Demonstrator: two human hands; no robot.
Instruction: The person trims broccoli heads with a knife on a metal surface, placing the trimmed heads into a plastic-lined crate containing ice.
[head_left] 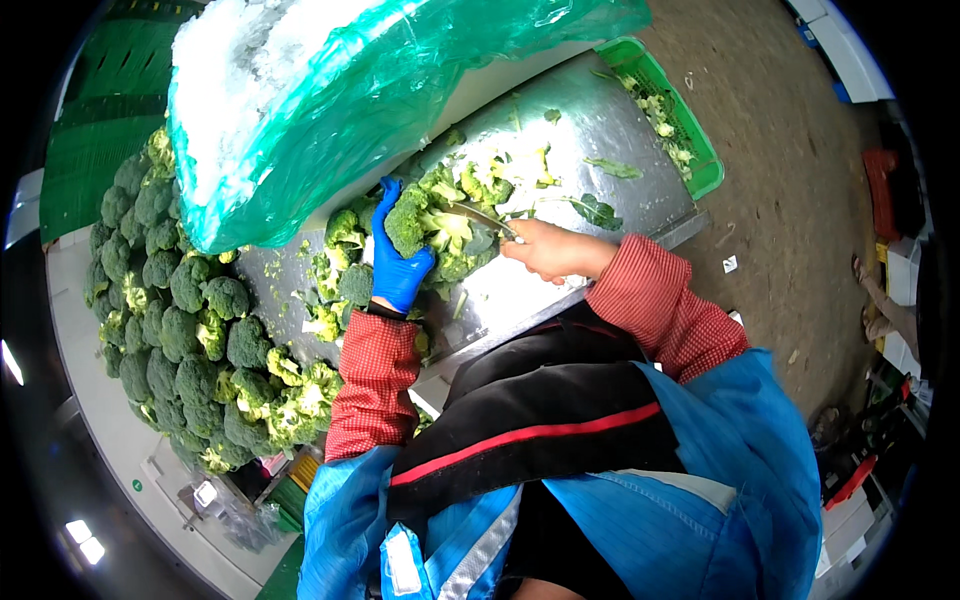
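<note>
Over a metal worktop [655, 190], we hold a broccoli head [405, 222] in one hand and a knife [475, 214] in the other.
Our left hand [400, 275], in a blue glove, grasps the green crown at the middle of the view; our bare right hand [545, 250] is wrapped around the handle, the blade pointing left toward the pale stem, though we cannot tell whether they touch. Leaf scraps [612, 168] lie beyond. To our left rises a broccoli pile [185, 330]; ahead hangs green plastic [420, 85]; at the worktop's far end, a green crate [711, 176] holds trimmings [660, 125].
</note>
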